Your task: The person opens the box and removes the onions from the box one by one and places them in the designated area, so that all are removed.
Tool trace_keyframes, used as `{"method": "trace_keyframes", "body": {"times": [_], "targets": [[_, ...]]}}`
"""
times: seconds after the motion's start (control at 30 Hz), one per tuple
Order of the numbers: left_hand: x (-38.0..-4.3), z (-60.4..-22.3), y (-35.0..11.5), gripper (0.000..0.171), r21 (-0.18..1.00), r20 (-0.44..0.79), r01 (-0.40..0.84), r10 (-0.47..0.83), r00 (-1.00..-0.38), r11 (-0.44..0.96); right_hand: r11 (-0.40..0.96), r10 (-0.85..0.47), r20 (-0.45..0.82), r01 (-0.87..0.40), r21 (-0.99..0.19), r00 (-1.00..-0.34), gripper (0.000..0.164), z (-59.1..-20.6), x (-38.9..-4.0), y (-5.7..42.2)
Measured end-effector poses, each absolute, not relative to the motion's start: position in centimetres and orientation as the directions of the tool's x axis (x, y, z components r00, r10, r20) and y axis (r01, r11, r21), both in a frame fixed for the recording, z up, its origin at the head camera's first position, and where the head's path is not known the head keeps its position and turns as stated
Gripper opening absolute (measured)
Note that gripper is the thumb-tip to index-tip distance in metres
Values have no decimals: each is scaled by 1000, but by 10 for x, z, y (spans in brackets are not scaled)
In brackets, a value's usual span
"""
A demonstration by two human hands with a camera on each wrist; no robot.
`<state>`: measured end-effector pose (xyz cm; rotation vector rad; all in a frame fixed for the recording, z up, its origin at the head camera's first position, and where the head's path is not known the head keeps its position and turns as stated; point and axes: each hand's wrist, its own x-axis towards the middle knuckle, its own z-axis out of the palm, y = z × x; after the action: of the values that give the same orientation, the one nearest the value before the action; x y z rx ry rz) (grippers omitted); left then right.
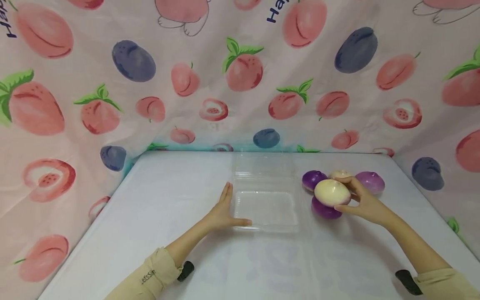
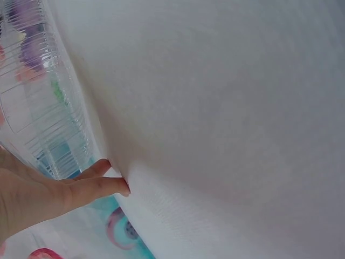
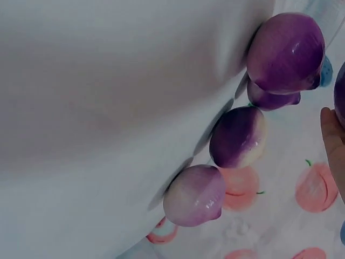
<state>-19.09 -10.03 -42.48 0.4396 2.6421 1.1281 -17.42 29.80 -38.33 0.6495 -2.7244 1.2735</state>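
In the head view my right hand (image 1: 365, 206) grips a cream onion (image 1: 332, 193) with a purple underside, thumb in front and fingers behind. It is held above a dark purple onion (image 1: 325, 209), partly covering it. My left hand (image 1: 222, 213) rests at the near left corner of a clear plastic box (image 1: 266, 210), fingers straight along its left side and thumb along the front rim. The left wrist view catches that hand (image 2: 59, 197) beside the clear ribbed wall (image 2: 62, 121). Only the edge of the held onion (image 3: 340, 100) enters the right wrist view.
Behind the held onion lie a dark purple onion (image 1: 313, 180), a pale onion (image 1: 339, 173) and a light purple onion (image 1: 370, 182). The box's clear lid (image 1: 264, 163) lies folded back toward the fruit-printed cloth (image 1: 210, 83). A white cover (image 1: 157, 200) spreads over the table.
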Motion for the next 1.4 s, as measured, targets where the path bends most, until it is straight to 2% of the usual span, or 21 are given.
{"method": "trace_keyframes", "body": {"times": [0.07, 0.3, 0.67, 0.87, 1.1, 1.4], "targets": [[-191, -425, -99, 130, 732, -95, 181, 361, -928, 657, 578, -353, 235, -409, -707, -906, 64, -381, -175, 301], [-191, -423, -98, 130, 718, -102, 175, 351, -931, 673, 608, -395, 238, -447, -656, -887, 87, -376, -181, 310], [-188, -424, -99, 130, 716, -100, 172, 343, -934, 677, 569, -368, 311, -477, -670, -876, 76, -386, -181, 325], [-189, -421, -99, 129, 707, -103, 177, 347, -932, 684, 622, -284, 309, -420, -661, -908, 73, -390, -180, 335], [-192, -421, -99, 130, 706, -111, 177, 354, -929, 686, 696, -252, 247, -352, -625, -936, 74, -391, -181, 344], [-191, -423, -99, 130, 710, -108, 176, 352, -930, 682, 749, -275, 262, -377, -545, -925, 77, -401, -181, 349]]}}
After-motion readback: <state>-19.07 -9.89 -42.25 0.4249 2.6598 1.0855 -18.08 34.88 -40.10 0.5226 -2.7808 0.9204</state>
